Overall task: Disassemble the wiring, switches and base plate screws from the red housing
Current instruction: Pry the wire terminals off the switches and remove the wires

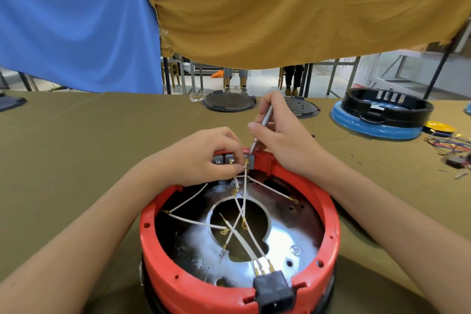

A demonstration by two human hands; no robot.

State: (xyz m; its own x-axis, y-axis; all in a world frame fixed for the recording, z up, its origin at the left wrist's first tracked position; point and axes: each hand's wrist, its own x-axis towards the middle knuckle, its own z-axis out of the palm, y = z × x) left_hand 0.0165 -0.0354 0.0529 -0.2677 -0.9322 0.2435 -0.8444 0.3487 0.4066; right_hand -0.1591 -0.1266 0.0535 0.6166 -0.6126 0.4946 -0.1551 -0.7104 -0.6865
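My left grip (204, 158) pinches the thin, springy wire (245, 181) at its terminal; my right grip (277, 135) clamps the screwdriver (260, 130)

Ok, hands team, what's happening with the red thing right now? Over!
Left hand pinches a wire terminal at the grey switches. Right hand holds a metal tool, tip there. Red housing still wired. Nothing blocking.
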